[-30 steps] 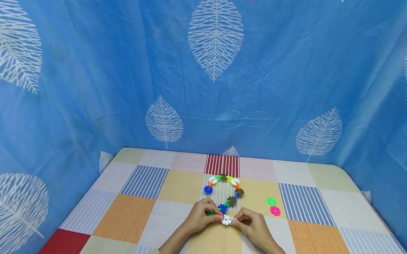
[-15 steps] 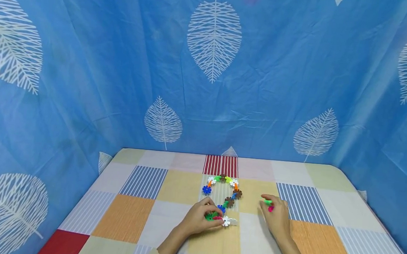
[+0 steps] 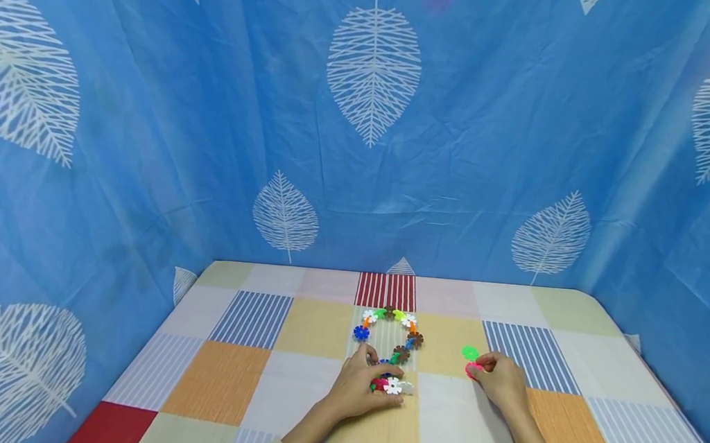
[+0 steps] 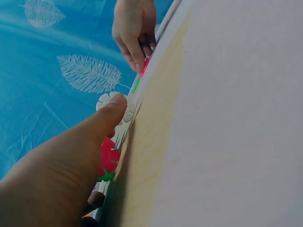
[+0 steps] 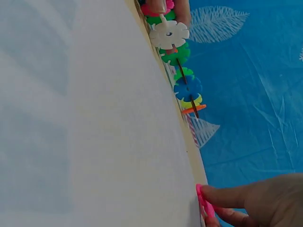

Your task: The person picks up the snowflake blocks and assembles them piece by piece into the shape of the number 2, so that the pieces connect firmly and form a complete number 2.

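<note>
Flower-shaped interlocking plastic discs form a curved chain [image 3: 389, 312] on the table, shaped like a question mark with a bent foot. My left hand [image 3: 351, 386] lies at the chain's near end, thumb and index finger spread apart on either side of a red-pink disc [image 4: 108, 158] and a white disc [image 3: 393, 386]. A second white disc [image 5: 169, 34] stands on edge at the chain's tip. To the right, my right hand [image 3: 502, 380] pinches a loose pink disc [image 3: 473, 370] between thumb and fingers, at the table top. A loose green disc [image 3: 470, 353] lies just behind it.
The table wears a patchwork cloth [image 3: 223, 381] of coloured and striped squares. Blue curtains [image 3: 431, 207] with white leaf prints rise behind it and along both sides. The chain's far loop ends in a blue disc [image 3: 361, 333] at left.
My right hand has left the white discs at the chain's end, moved right and taken hold of the pink disc. The left thumb and index finger have spread apart around the chain.
</note>
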A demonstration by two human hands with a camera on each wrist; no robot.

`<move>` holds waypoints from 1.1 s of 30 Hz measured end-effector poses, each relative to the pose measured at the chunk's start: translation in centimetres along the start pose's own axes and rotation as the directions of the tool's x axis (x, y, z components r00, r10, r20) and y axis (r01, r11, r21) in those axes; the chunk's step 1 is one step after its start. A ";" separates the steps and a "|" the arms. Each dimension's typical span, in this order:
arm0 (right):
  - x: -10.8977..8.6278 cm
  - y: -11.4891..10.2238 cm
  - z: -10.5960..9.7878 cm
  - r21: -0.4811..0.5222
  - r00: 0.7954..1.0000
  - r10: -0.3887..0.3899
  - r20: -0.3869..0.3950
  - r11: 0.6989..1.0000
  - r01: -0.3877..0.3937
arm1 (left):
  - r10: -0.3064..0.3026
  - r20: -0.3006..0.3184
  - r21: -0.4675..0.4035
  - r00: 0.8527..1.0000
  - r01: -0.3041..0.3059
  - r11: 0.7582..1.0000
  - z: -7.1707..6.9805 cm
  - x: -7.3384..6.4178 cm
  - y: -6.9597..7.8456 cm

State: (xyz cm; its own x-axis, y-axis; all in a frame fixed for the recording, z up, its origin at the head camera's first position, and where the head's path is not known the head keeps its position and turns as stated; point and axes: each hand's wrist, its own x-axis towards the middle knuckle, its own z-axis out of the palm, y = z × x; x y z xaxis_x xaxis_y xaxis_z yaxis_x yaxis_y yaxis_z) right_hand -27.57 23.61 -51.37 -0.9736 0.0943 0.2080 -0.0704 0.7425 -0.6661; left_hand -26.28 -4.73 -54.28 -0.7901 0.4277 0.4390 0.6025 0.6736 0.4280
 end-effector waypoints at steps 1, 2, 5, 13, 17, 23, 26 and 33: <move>0.0 -0.2 0.1 0.025 1.000 0.010 0.016 1.000 -0.010 | -0.004 -0.007 -0.001 1.000 0.004 1.000 0.0 0.0 0.0; 0.0 -0.4 0.2 0.054 0.999 0.016 0.041 0.998 -0.018 | -0.009 -0.012 -0.006 1.000 0.009 1.000 0.0 0.0 0.0; -0.2 -1.5 1.2 0.267 0.989 0.029 0.143 0.961 -0.067 | -0.032 -0.027 -0.050 0.999 0.031 0.998 -0.1 -0.1 -0.1; -1.9 -4.9 4.0 0.680 0.889 -0.114 0.444 0.689 -0.251 | -0.027 -0.074 -0.110 0.997 0.019 0.994 -0.3 -0.1 -0.2; -2.4 -5.1 4.3 0.680 0.878 -0.113 0.465 0.680 -0.273 | -0.028 -0.055 -0.115 0.998 0.021 0.993 -0.2 -0.1 -0.2; -2.5 -4.7 4.7 0.700 0.855 -0.093 0.511 0.622 -0.351 | -0.022 -0.045 -0.114 0.999 0.017 0.993 -0.3 -0.2 -0.2; -2.6 -4.6 4.9 0.719 0.841 -0.084 0.534 0.569 -0.400 | -0.016 -0.046 -0.113 0.999 0.011 0.994 -0.3 -0.2 -0.2; -2.7 -4.6 5.1 0.736 0.852 -0.075 0.518 0.546 -0.399 | -0.007 -0.033 -0.102 0.999 0.003 0.995 -0.2 -0.1 -0.3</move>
State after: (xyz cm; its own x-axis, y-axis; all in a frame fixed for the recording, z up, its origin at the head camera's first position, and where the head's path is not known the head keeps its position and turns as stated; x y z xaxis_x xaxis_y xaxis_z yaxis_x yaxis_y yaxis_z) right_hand -25.74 16.52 -52.52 -0.9369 -0.3188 -0.1434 0.1902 -0.1206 -0.9743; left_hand -26.32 -5.12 -54.25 -0.7899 0.4033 0.4620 0.6084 0.6100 0.5077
